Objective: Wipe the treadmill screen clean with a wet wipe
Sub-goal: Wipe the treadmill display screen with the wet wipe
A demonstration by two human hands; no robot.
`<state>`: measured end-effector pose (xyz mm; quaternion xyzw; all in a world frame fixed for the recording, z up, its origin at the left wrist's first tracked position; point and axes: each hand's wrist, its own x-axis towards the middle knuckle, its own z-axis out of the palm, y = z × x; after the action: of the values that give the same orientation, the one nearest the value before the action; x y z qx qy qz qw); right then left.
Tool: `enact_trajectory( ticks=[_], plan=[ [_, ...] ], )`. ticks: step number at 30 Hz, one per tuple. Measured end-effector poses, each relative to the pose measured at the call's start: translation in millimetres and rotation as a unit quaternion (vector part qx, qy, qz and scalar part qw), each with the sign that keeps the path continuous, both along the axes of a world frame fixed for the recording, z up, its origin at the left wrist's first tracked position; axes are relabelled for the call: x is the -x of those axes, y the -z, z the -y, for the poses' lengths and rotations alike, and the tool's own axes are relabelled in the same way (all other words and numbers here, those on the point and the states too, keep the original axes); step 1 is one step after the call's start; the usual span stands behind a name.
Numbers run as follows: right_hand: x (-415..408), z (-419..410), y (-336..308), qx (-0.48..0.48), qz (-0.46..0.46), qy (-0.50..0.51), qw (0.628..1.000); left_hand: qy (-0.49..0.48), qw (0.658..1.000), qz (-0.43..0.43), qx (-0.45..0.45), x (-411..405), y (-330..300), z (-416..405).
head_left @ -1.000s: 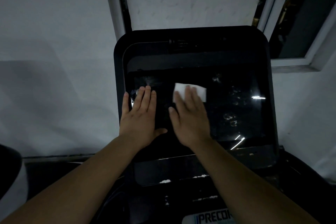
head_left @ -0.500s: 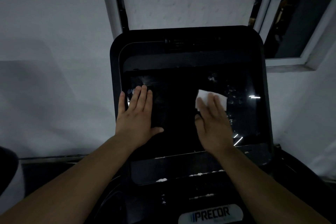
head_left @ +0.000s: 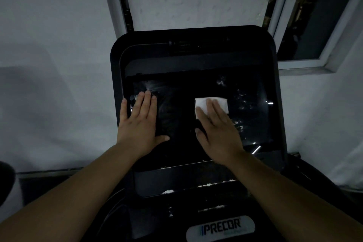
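The treadmill's dark glossy screen (head_left: 180,108) fills the middle of the head view, with pale smudges on its right part. My left hand (head_left: 140,122) lies flat on the screen's left side, fingers together and pointing up, holding nothing. My right hand (head_left: 217,131) presses a white folded wet wipe (head_left: 220,103) flat against the screen's centre-right; the fingers cover the wipe's lower part.
The black console frame (head_left: 275,88) surrounds the screen, with a PRECOR badge (head_left: 221,229) below. White specks lie on the console ledge (head_left: 206,184). A white wall (head_left: 49,65) stands behind, and a window frame (head_left: 314,63) at the upper right.
My right hand slid the wipe to the right across the screen, then back left toward the centre. My left hand stayed put on the screen's left side.
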<state>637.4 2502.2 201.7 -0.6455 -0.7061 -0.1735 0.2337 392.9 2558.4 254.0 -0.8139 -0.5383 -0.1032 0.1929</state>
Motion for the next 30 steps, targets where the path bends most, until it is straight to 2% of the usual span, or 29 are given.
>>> enact_trajectory(
  ticks=[7,13,21,27,30],
  plan=[
    [11.6,69.2,72.1,0.037,0.016,-0.028,0.999,-0.003,1.000,-0.011,-0.007,1.2,1.5,-0.2],
    [5.9,20.3,22.3,0.013,0.001,-0.012,1.000,0.013,1.000,0.017,-0.003,-3.8,1.0,3.5],
    [2.4,74.9,76.0,0.022,0.004,-0.026,0.999,0.078,0.996,-0.015,0.036,-54.3,-10.9,12.6],
    [-18.9,25.9,22.2,0.034,-0.020,0.009,0.999,0.079,0.995,-0.043,0.045,-84.2,-9.8,6.2],
    [-24.8,29.6,25.8,0.033,-0.016,0.008,0.999,0.073,0.995,-0.039,0.047,-84.1,-6.8,6.0]
  ],
)
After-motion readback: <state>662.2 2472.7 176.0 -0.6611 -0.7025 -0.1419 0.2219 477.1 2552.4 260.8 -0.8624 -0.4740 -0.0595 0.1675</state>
